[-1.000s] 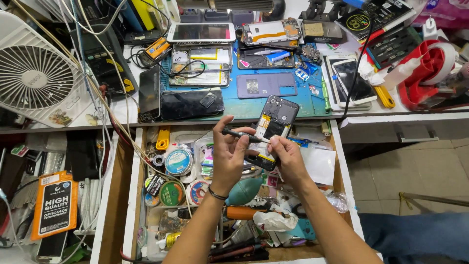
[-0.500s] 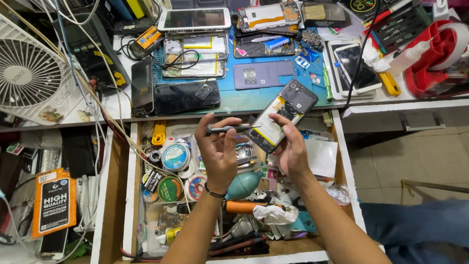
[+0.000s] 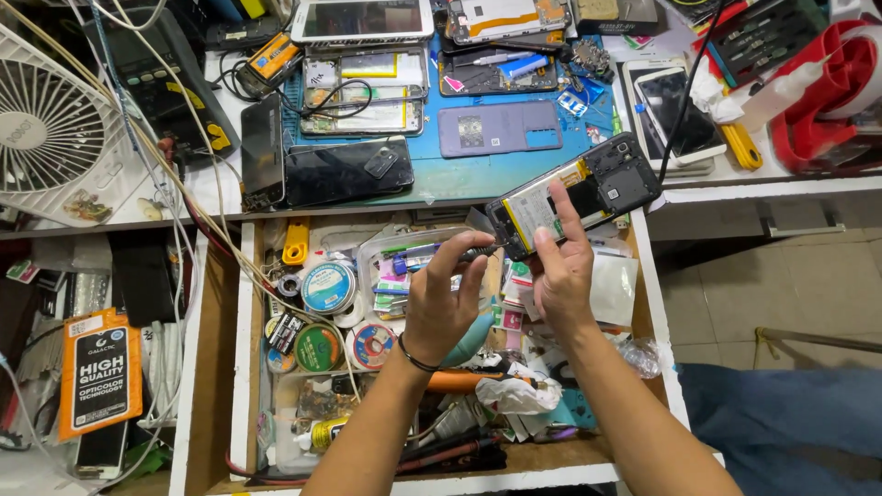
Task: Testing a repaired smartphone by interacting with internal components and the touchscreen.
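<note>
My right hand (image 3: 560,268) holds an opened smartphone (image 3: 576,193) with its back cover off, battery and black inner board showing, tilted over the open drawer. My left hand (image 3: 444,298) grips a slim screwdriver (image 3: 441,258) with a dark handle, its tip pointing right at the phone's lower left corner. Both hands hover above the drawer, in front of the bench edge.
The wooden drawer (image 3: 213,367) is crammed with solder spools, tape rolls, tools and wrappers. On the bench lie a blue work mat (image 3: 459,174), several dismantled phones, a purple back cover (image 3: 501,127), a white fan (image 3: 46,129), cables and a red holder (image 3: 827,92).
My right hand has lifted the phone up and to the right and laid it flatter. My left hand has followed with the screwdriver toward the phone's corner.
</note>
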